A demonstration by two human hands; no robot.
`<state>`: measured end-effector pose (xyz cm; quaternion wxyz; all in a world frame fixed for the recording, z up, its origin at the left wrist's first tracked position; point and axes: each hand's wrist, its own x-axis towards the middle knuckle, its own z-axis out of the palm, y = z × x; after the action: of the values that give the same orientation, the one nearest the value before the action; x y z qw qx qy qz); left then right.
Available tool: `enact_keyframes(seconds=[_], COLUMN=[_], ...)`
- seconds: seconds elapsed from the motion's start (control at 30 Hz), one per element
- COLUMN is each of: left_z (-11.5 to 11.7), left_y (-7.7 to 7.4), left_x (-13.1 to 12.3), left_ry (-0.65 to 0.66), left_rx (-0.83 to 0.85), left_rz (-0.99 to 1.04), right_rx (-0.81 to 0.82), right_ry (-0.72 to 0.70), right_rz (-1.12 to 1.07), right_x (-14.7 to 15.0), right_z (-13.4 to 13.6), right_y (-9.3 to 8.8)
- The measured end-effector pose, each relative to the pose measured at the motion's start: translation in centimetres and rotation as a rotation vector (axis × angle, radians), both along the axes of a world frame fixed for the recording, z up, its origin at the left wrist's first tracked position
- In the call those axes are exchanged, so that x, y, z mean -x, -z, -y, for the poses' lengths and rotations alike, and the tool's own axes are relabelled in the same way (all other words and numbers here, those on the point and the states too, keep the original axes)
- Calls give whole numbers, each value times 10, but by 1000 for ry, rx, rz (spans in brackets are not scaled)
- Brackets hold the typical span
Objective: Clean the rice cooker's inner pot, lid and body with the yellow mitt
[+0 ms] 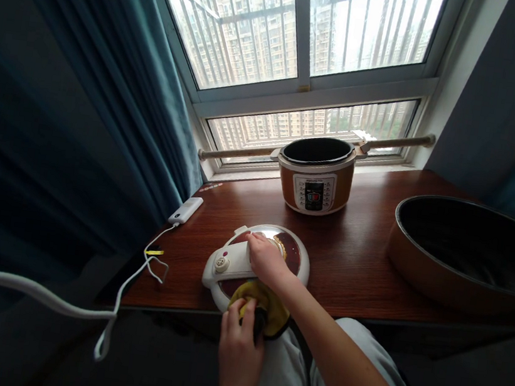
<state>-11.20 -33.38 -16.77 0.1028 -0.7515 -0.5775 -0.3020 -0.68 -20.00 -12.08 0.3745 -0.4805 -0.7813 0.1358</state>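
A white and dark-red cooker lid (294,258) lies on the brown wooden table near its front edge. My right hand (265,258) reaches over it from the right, its fingers closed round the lid's raised white handle. Just below, my left hand (242,336) grips a yellow cloth with a dark edge (274,312) against the lid's front rim. Behind the lid stands the orange and white electric cooker (314,181), open at the top, its control panel facing me.
At the right stands a large round pot (446,275) with a dark inside. A white device (186,210) with a white cable (133,275) lies at the table's left edge, beside blue curtains (154,110). A barred window (300,85) is behind the table.
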Motion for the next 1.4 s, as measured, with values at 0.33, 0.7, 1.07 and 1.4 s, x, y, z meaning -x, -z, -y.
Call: enact_keyframes(seconds=[0.33, 0.7, 1.07, 1.4], left_z=[-10, -21, -21, -22], left_y=[-3, -5, -5, -4], left_x=[-60, -37, -38, -39], left_ry=[150, 298, 285, 276], left_rx=[8, 161, 116, 101], left_rz=[-73, 315, 313, 311], right_rx=[-37, 314, 415, 437], right_ry=[25, 24, -103, -110], right_rz=[-277, -553, -495, -482], right_x=[-26, -71, -57, -59], right_z=[8, 52, 63, 63], right_y=[-14, -17, -5, -4])
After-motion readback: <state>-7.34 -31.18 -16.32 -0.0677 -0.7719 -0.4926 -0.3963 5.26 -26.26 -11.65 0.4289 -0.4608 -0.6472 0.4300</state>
